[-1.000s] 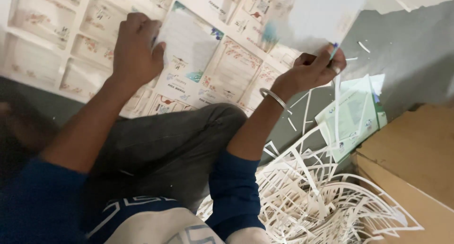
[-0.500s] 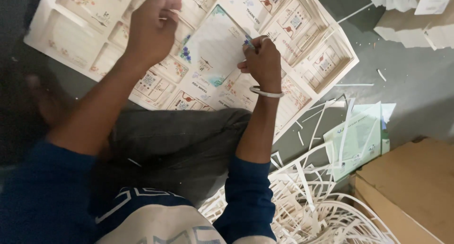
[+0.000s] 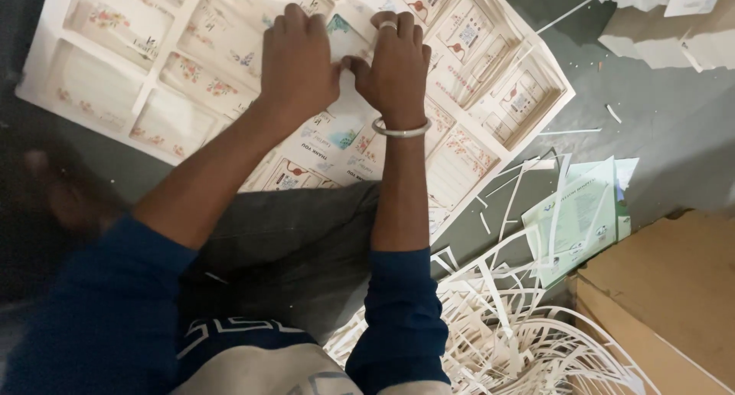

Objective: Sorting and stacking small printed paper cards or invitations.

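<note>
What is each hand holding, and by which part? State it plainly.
Nothing is lifted. The left hand and right hand press palm-down, side by side, on a printed card in the die-cut card sheet; any grip under the fingers cannot be told.

Both hands press side by side on the printed card sheet [image 3: 191, 73] at upper centre, left hand [image 3: 297, 66] touching right hand [image 3: 394, 70]; white paper strips [image 3: 521, 326] pile lower right, beside a brown cardboard box [image 3: 666, 288].
</note>
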